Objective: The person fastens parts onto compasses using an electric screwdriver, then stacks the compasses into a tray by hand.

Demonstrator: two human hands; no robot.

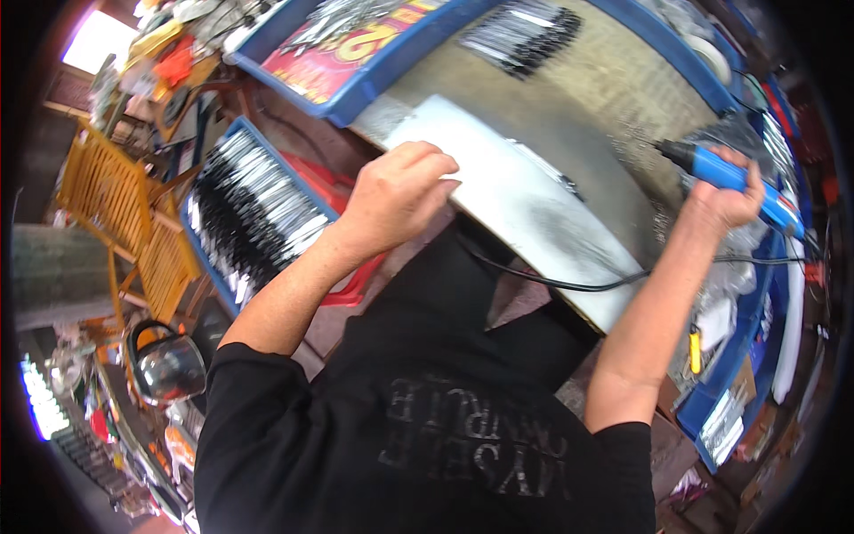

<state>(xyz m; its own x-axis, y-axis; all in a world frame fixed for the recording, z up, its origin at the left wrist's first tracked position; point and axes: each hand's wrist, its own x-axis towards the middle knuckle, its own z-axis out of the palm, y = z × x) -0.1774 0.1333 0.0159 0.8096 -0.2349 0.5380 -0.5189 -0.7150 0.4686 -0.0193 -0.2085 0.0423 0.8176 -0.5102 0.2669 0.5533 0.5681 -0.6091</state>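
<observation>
On remote feed I see black shirt (356, 445); short sleeves (253, 383) at shirt's sides; silvery, patchy lettering (485, 412) across shirt's front; black trousers (427, 280) beyond shirt.

The power tool (714, 167) is blue and black, the board (485, 151) white, the shirt (356, 454) black.
</observation>
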